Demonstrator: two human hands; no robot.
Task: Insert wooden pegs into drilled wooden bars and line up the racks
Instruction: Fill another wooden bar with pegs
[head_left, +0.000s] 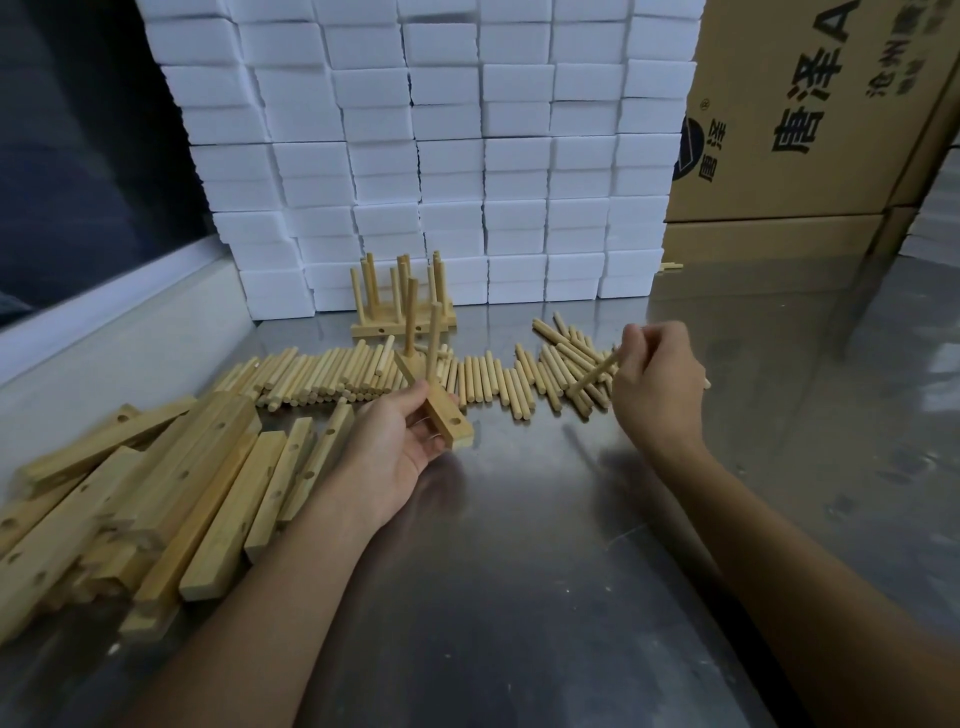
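Left hand clamped the drilled bar, two pegs standing in it; right hand pinched a peg at three o'clock. Light, stiff, smooth wood: best held mid-shaft.

Two bare forearms in shot, no sleeves on either as far as the frame edge. The left forearm enters from about seven o'clock, slim and smooth, with nothing on the wrist. The right forearm enters from about four o'clock, wrist equally bare. The left hand and right hand wear no gloves, and no rings can be made out.
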